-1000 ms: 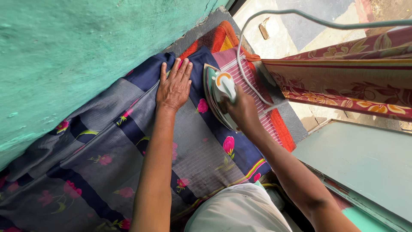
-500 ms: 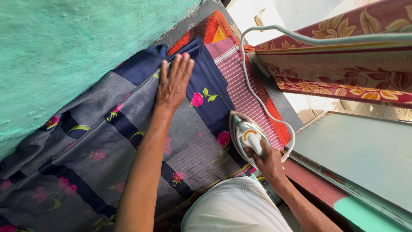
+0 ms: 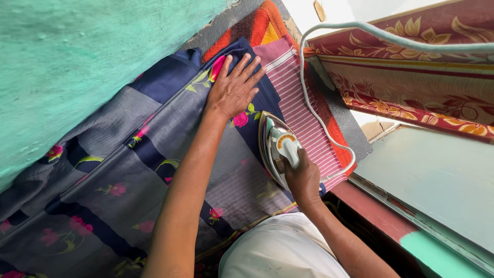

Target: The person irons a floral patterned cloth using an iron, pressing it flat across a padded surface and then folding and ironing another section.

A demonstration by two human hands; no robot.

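The electric iron [image 3: 275,149] sits on the navy and grey flowered cloth [image 3: 128,170], near its right edge, just beside a pink striped cloth [image 3: 303,98]. The right hand [image 3: 302,177] is wrapped tight around its white handle. The left hand [image 3: 234,87] lies flat farther along, fingers spread, pressing the flowered cloth. A white cord [image 3: 329,134] loops off right, past the red patterned curtain [image 3: 411,77].
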